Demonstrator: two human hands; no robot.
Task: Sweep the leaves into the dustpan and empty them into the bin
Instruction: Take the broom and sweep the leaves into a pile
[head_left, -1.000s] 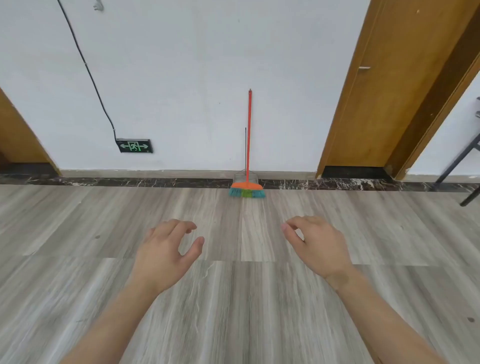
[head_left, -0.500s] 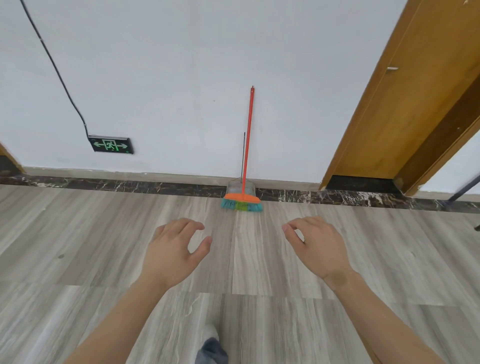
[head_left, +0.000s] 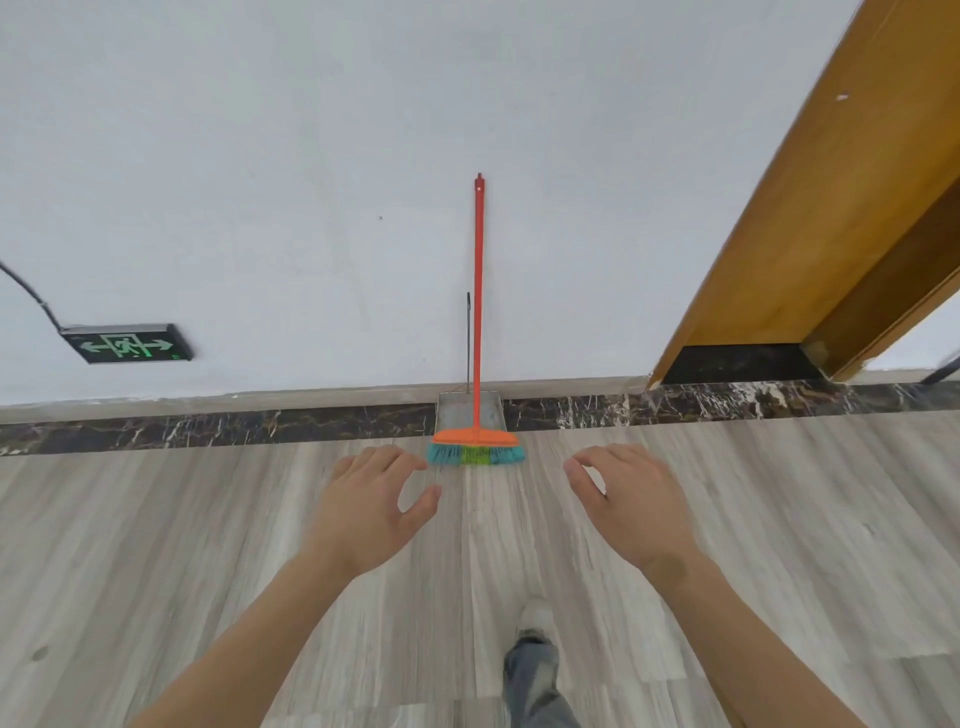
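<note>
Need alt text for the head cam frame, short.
Both bare hands, left hand and right hand, reach forward empty over a grey wood-look floor toward an orange broom leaning upright on a white wall, a metal dustpan behind it. A green exit sign sits low left, a wooden door frame right.

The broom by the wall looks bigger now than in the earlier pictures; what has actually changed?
The person has walked closer: the broom and the dustpan behind it loom larger, and a shoe now steps forward. Neither was touched. The left hand and right hand stay held out, fingers loosely curled and empty. Broom and dustpan still lean against the wall.
</note>
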